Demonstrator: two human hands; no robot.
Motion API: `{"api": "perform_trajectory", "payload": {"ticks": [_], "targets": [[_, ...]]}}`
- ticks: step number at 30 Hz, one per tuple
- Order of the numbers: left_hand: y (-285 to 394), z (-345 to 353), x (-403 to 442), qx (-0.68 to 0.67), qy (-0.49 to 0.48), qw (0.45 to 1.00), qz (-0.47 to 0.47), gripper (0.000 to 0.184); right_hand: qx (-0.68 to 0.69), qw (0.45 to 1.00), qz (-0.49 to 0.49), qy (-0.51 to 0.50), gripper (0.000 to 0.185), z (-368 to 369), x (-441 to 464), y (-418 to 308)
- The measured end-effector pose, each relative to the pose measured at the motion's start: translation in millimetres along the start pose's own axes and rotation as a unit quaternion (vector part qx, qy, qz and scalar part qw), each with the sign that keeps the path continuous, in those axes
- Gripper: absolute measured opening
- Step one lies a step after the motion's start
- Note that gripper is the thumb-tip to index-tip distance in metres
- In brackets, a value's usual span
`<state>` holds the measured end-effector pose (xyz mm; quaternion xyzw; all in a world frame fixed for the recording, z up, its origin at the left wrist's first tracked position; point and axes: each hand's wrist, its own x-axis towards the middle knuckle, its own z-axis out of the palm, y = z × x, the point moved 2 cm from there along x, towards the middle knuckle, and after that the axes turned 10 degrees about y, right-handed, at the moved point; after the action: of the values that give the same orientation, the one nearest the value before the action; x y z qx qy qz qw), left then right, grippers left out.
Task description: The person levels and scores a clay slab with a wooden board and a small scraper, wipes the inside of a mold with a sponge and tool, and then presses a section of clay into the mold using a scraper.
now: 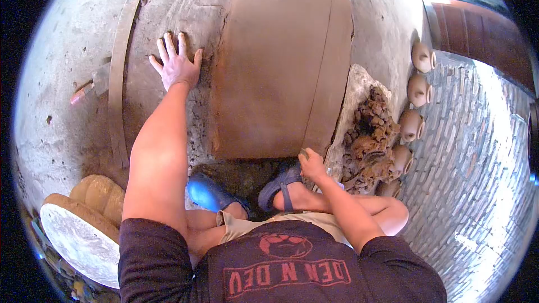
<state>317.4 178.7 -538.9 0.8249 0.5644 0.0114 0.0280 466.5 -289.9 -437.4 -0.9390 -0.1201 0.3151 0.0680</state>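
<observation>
A broad, flat slab of brown clay (275, 67) is laid on the concrete floor (78, 28) in front of the feet, its near edge set just beyond the blue shoes (210, 192). A thin line is drawn along its right side, by which a narrow strip (325, 101) is marked off. The left hand (178, 71) is spread flat on the floor just left of the slab, fingers apart and nothing held. The right hand (312, 165) is curled at the near end of the line; whether a small tool is gripped there cannot be told. By its size and smooth, damp look, the slab is judged heavy, soft and easily dented, perhaps slick on top. If pulled by one corner, it would probably be stretched or torn; it is better supported from beneath, with open palms spread wide. The strip would be best held along its length, since sagging could be expected.
</observation>
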Motion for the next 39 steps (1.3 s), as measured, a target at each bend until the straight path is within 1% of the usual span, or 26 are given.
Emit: {"api": "perform_trajectory", "payload": {"ticks": [4, 7, 10, 12, 13, 14, 17, 18, 19, 20, 23, 26, 32, 35, 39], "targets": [[-1.5, 2.4, 0.0, -0.007, 0.005, 1.0, 0.001, 0.079, -0.13, 0.982, -0.133, 0.014, 0.03, 3.1, -18.5, 6.7], [-1.8, 0.1, -0.9, -0.038, 0.014, 0.999, -0.001, 0.078, -0.217, 0.96, -0.125, -0.121, 0.03, -12.6, -5.4, -16.6], [-3.7, 7.4, 2.1, -0.028, 0.022, 0.999, 0.001, 0.08, -0.193, 0.955, -0.185, -0.128, 0.026, -42.8, -4.3, -91.0], [-4.6, 7.7, 2.0, -0.032, 0.033, 0.999, 0.005, 0.08, -0.09, 0.975, -0.187, -0.082, 0.017, -53.8, -2.6, -161.0], [-5.5, 8.1, 1.2, -0.037, 0.041, 0.998, 0.007, 0.08, -0.051, 0.953, -0.294, -0.049, 0.014, -41.4, 14.3, -175.9], [-5.9, 9.1, 1.0, -0.043, 0.052, 0.998, 0.009, 0.081, -0.008, 0.918, -0.396, -0.01, 0.011, -30.1, 29.7, -191.1], [-5.9, 15.2, 1.3, -0.061, 0.069, 0.996, 0.009, 0.081, -0.084, 0.859, -0.504, 0.008, 0.013, 1.0, 55.9, -238.7], [-6.6, 17.8, 0.6, -0.066, 0.072, 0.995, 0.009, 0.081, -0.108, 0.847, -0.521, 0.008, 0.014, 8.8, 61.3, -250.6], [-6.3, 11.4, 0.9, -0.066, 0.062, 0.996, 0.005, 0.081, -0.131, 0.833, -0.538, 0.007, 0.015, 16.4, 65.0, -263.0], [-6.5, 6.3, 1.3, -0.071, 0.027, 0.997, 0.0, 0.078, -0.153, 0.818, -0.554, 0.003, 0.016, 23.1, 65.0, -272.1], [-7.2, 7.4, 1.6, -0.066, 0.03, 0.997, 0.002, 0.078, -0.166, 0.796, -0.582, 0.005, 0.007, 28.8, 68.4, -293.8], [-7.4, 8.8, 1.5, -0.068, 0.024, 0.997, 0.002, 0.079, -0.149, 0.785, -0.601, 0.008, 0.007, 33.2, 76.1, -294.3], [-7.7, 8.7, 1.0, -0.073, 0.021, 0.997, 0.001, 0.079, -0.161, 0.783, -0.6, -0.004, 0.007, 32.3, 77.0, -296.9], [-7.2, 10.0, 0.9, -0.071, 0.023, 0.997, -0.002, 0.079, -0.146, 0.775, -0.615, 0.0, 0.007, 37.5, 83.0, -294.2], [-6.3, 10.1, 0.3, -0.06, 0.029, 0.998, -0.004, 0.079, -0.189, 0.778, -0.599, -0.02, 0.01, 39.4, 81.7, -298.9]]}}
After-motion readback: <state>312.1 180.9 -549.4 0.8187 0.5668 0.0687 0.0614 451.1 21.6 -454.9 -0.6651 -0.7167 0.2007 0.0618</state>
